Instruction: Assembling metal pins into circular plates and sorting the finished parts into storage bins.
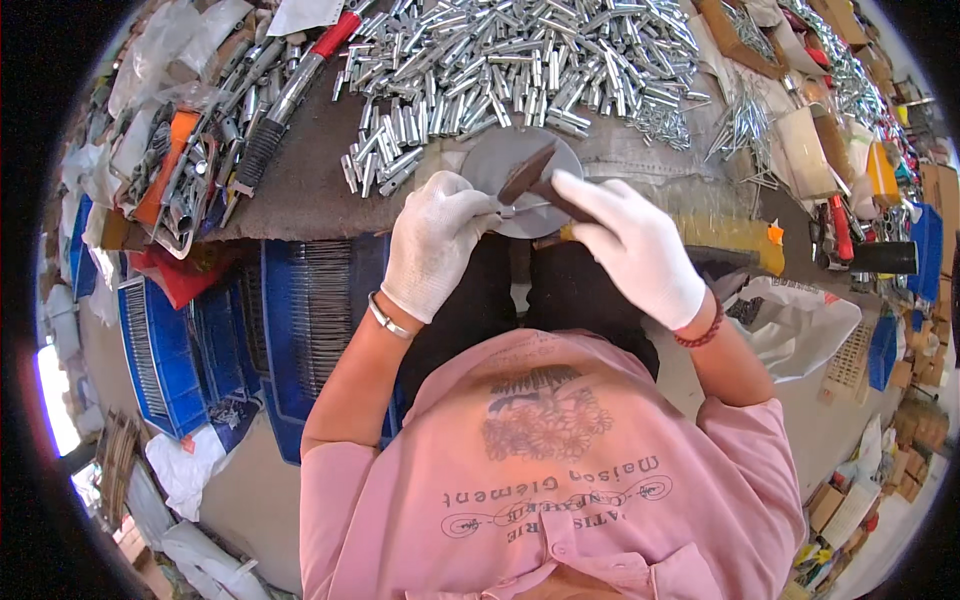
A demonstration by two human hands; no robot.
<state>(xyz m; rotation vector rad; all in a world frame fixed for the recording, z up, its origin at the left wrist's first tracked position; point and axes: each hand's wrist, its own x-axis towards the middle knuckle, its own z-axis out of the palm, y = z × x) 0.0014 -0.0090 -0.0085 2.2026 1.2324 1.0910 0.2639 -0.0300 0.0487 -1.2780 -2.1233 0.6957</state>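
Note:
My left hand [437, 225], in a white glove, pinches a small silvery metal piece [508, 211] against a round grey metal plate [480, 165]. The plate sits at the near edge of the workbench. My right hand [635, 235], also gloved in white, is closed on a hammer. Its dark, rusty-looking hammer head [527, 175] is tilted just above the metal piece and is slightly blurred. Most of the handle is hidden by the right hand. Beyond the plate lies a big heap of short silvery metal tubes [530, 65], with several strays at its left.
A red-handled tool [300, 85] and an orange-handled tool [180, 150] lie among wrenches at left. Blue crates [295, 400] of metal rods stand below the bench. Thin pins [742, 120], a red-handled tool [840, 228] and a white bag [800, 325] are at right.

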